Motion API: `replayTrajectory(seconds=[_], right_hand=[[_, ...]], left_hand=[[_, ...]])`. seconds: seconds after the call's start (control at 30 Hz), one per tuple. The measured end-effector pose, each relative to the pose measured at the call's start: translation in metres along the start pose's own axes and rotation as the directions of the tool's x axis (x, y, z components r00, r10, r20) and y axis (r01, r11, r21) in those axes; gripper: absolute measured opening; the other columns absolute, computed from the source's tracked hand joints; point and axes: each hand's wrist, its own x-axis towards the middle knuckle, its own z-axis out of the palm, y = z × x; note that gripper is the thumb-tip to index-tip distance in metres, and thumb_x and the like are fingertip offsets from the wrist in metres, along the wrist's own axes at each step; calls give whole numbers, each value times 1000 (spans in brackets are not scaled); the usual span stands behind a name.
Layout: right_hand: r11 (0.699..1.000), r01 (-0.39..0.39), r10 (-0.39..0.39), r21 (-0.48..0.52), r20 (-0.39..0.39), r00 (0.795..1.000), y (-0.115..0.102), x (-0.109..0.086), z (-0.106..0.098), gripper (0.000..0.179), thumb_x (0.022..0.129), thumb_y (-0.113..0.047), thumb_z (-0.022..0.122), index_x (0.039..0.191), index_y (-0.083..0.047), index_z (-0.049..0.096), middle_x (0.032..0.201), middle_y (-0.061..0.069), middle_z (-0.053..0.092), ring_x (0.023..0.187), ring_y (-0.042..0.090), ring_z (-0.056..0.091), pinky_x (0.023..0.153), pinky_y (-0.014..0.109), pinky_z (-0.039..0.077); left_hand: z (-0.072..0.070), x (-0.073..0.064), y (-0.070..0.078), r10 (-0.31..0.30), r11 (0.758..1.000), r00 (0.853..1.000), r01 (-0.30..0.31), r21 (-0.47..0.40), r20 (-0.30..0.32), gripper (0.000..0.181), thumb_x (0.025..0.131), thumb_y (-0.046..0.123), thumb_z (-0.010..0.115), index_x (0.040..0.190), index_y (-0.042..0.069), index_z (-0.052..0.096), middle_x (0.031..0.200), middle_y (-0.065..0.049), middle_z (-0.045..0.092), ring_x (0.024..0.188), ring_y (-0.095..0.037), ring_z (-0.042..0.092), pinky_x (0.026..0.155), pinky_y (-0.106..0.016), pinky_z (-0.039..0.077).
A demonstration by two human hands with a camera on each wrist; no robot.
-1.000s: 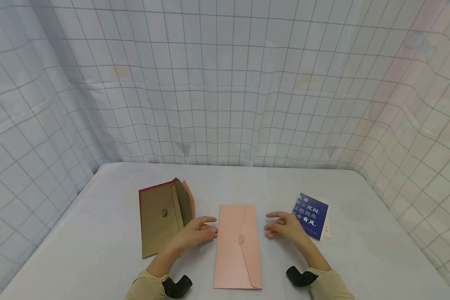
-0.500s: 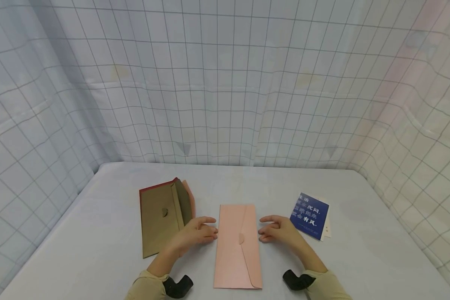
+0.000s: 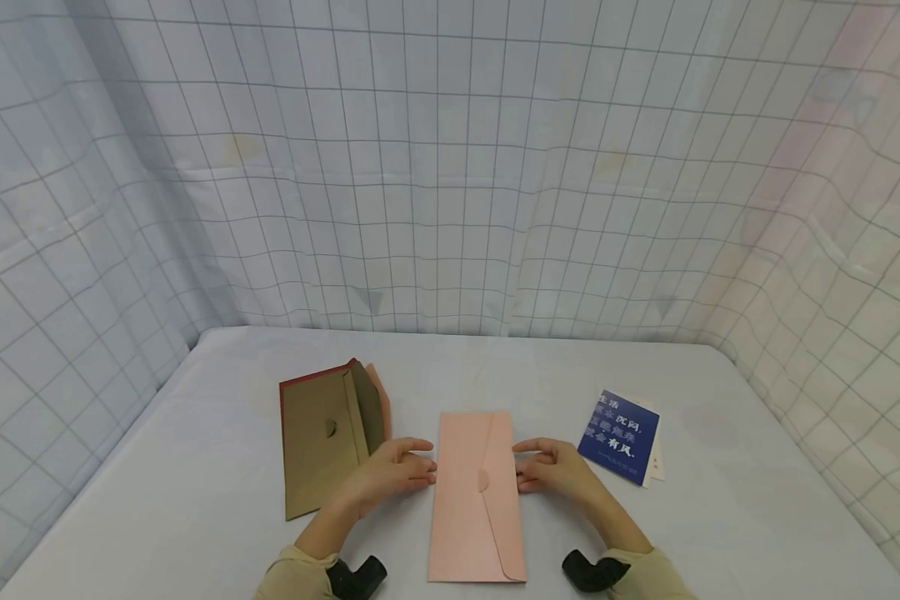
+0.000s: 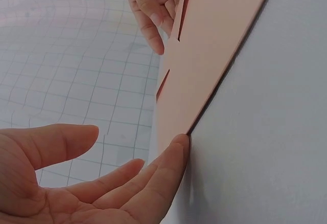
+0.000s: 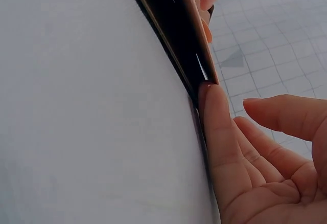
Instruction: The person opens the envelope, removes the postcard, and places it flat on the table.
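A pink envelope (image 3: pixel 461 500) lies lengthwise on the table between both hands, its flap seam and round tab facing up. At its left edge rests my left hand (image 3: pixel 393 469), whose fingertips touch the side of the paper in the left wrist view; the thumb stands apart. From the other side my right hand (image 3: pixel 562 471) reaches the envelope's right edge with relaxed fingers. The right wrist view shows a dark gap between the layers of the envelope (image 5: pixel 176 29), with a fingertip (image 5: pixel 217 98) at its lower end. Neither hand grips the envelope.
An olive-brown envelope (image 3: pixel 315 450) with a red edge lies left, partly under the left forearm's line of sight, with a pink piece (image 3: pixel 379 392) behind it. A blue card (image 3: pixel 621 437) with white lettering overlaps a pale card (image 3: pixel 657 462) at right. Grid-patterned curtains enclose the table (image 3: pixel 720 517).
My right hand has moved left from beside the blue card to the pink envelope's right edge. The left hand and the envelope have stayed in place.
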Motion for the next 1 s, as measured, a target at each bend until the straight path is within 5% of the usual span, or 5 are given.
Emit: replayTrajectory(seconds=[0.57, 0.83, 1.0], right_hand=[[997, 2, 4, 77, -73, 997, -1, 3, 10, 47, 85, -5, 64, 127, 11, 49, 93, -2, 72, 80, 5, 66, 74, 23, 56], [995, -2, 11, 99, -97, 995, -3, 3, 11, 48, 85, -5, 65, 128, 10, 49, 94, -1, 71, 81, 6, 66, 74, 24, 55], [994, -7, 20, 111, -114, 993, -3, 1, 11, 48, 86, -6, 64, 130, 8, 48, 96, -2, 71, 81, 5, 66, 74, 23, 55]], left_hand=[[0, -1, 3, 25, 999, 1000, -25, 35, -10, 49, 96, 9, 47, 135, -17, 32, 124, -35, 51, 109, -32, 61, 93, -36, 51], [2, -1, 3, 80, 995, 996, -79, 58, -25, 48, 95, 7, 49, 133, -18, 34, 120, -36, 54, 105, -34, 63, 91, -38, 52], [4, 1, 1, 92, 995, 994, -90, 41, -57, 49, 92, 6, 54, 132, -16, 37, 114, -32, 57, 96, -24, 65, 86, -31, 53]])
